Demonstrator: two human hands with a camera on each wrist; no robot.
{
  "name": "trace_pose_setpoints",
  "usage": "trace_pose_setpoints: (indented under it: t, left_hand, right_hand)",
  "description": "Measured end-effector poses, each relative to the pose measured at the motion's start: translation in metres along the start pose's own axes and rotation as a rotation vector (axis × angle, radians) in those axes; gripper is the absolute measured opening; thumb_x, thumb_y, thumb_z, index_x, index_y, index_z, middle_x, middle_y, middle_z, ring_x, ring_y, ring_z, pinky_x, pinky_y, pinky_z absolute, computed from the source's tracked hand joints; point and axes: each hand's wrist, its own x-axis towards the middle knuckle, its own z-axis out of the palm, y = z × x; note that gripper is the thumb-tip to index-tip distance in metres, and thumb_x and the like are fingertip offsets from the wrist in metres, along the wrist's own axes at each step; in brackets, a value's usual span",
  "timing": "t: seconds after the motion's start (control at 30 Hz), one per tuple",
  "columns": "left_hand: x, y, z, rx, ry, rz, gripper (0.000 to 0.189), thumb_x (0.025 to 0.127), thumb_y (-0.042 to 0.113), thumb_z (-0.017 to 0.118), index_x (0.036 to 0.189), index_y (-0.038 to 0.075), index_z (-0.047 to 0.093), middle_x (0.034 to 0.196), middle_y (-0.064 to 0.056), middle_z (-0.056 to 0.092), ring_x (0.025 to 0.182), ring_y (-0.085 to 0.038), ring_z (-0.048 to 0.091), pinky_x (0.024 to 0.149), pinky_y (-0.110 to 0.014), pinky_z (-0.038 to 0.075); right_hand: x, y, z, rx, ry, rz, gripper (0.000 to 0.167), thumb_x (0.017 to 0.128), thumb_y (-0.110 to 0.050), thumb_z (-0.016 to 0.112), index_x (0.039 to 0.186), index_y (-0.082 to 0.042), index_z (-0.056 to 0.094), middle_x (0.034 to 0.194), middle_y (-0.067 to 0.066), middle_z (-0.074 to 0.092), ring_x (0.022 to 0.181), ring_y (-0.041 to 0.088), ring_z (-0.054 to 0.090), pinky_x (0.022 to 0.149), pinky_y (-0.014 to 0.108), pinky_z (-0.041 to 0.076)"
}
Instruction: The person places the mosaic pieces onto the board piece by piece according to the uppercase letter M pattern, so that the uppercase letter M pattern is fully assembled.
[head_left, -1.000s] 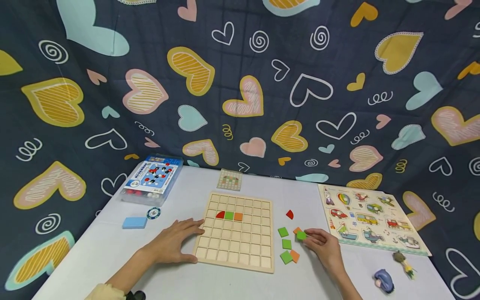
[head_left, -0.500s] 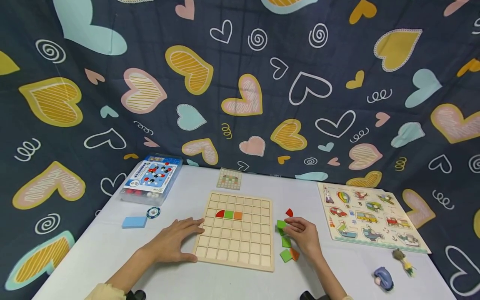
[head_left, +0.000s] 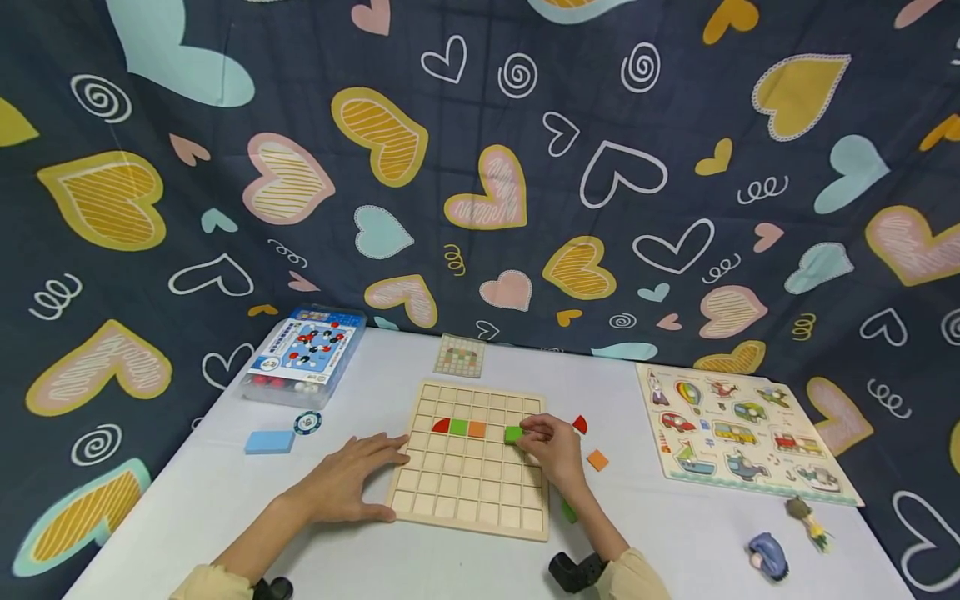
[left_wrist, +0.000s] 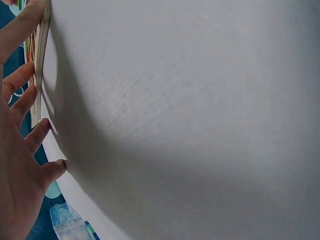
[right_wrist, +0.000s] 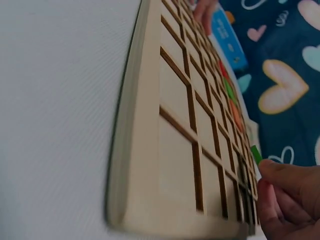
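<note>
The wooden grid board (head_left: 463, 485) lies on the table in the head view. A red quarter-circle tile (head_left: 442, 426), a green square tile (head_left: 458, 427) and an orange square tile (head_left: 477, 429) sit side by side in one row of its cells. My right hand (head_left: 553, 454) pinches another green tile (head_left: 513, 435) over the right part of that row; the right wrist view shows this green tile (right_wrist: 256, 154) between thumb and finger. At the board's left edge rests my left hand (head_left: 348, 482), fingers extended, touching the frame.
Right of the board lie an orange tile (head_left: 597, 460), a red tile (head_left: 580, 424) and a partly hidden green tile (head_left: 569, 512). A pattern card (head_left: 460, 357) stands behind. Around are a plastic box (head_left: 303, 357), blue block (head_left: 270, 442), picture puzzle (head_left: 738, 425) and figurines (head_left: 767, 557).
My right hand has moved left with the green tile, from beside the loose tiles to over the board. The left hand keeps its place at the board's left edge.
</note>
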Motion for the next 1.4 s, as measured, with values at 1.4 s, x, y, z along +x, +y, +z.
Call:
trace_pose_setpoints:
  t: [1.4]
  left_hand:
    - [0.000,0.002,0.000,-0.020,0.019,0.005,0.071,0.073,0.066,0.068,0.126,0.021,0.058,0.148,-0.003,0.042,0.133,-0.039,0.038,0.103,-0.069,0.027]
  right_hand:
    - [0.032,0.045,-0.075,-0.203,0.085,0.158,0.027,0.076,0.005,0.076,0.101,0.005,0.067,0.093,0.018,0.071,0.081,0.023,0.066,0.063,0.011,0.047]
